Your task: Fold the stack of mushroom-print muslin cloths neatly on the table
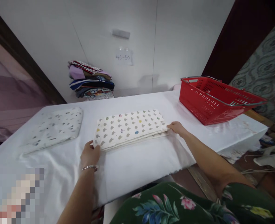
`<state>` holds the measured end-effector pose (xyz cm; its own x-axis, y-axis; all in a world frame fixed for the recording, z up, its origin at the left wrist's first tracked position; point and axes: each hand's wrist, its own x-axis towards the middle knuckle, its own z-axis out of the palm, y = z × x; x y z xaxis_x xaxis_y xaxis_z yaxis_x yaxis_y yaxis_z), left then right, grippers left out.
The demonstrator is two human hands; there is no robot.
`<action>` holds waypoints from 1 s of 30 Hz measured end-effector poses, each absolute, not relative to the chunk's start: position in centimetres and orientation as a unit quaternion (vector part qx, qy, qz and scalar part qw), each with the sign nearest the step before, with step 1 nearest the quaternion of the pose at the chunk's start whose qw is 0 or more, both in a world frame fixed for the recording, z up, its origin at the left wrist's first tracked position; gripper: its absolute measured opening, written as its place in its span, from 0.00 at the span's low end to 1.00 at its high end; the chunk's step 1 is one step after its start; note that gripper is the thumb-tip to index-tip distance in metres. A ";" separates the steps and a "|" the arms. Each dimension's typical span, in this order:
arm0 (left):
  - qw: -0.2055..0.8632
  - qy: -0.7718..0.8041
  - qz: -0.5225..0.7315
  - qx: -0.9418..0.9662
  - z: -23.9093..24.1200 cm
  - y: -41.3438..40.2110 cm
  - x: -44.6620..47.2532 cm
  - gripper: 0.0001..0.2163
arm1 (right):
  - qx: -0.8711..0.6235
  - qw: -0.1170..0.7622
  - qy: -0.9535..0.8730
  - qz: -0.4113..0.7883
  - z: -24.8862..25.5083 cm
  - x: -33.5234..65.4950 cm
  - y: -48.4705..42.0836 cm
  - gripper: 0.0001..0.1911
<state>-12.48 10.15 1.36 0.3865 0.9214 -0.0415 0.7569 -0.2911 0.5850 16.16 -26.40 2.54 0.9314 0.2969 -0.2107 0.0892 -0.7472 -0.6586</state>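
Note:
A white cloth (130, 127) printed with small grey, red, yellow and blue motifs lies folded in a long strip on the white-covered table (137, 168). My left hand (90, 153), with a bracelet at its wrist, pinches the cloth's near left corner. At the opposite end, my right hand (176, 128) has its fingers closed on the near right corner. The layers of the fold show along the near edge. To the left lies another folded white cloth (55, 127) with grey and dark specks, apart from my hands.
A red plastic basket (212, 102) with metal handles stands at the table's right end. Behind the table rises a stack of folded clothes (92, 82) against the white wall. A paper sign (123, 57) there reads 45-50. A white plastic stool (272, 157) is at the lower right.

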 end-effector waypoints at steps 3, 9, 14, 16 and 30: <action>0.262 0.529 0.152 0.792 1.4 9.8 -12.6 0.25 | -0.929 0.318 -0.089 0.166 1.5 16.2 -26.6 0.10; 0.243 0.529 0.163 0.797 1.6 9.6 -12.7 0.27 | -0.945 0.264 -0.078 0.175 0.5 16.5 -26.8 0.11; 0.218 0.531 0.162 0.803 1.5 9.9 -12.9 0.32 | -0.950 0.254 -0.072 0.166 1.0 16.6 -26.5 0.10; 0.235 0.527 0.127 0.807 1.7 10.3 -12.9 0.32 | -0.946 0.269 -0.069 0.171 1.2 16.5 -26.4 0.10; 0.273 0.509 0.162 0.800 2.2 9.8 -13.8 0.22 | -0.823 0.526 -0.016 0.212 1.7 14.0 -27.9 0.10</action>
<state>-13.81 9.76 2.21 0.4301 0.9026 -0.0186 0.7261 -0.3336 0.6013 13.96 -27.91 1.70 0.9099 0.2490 -0.3318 -0.1964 -0.4458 -0.8733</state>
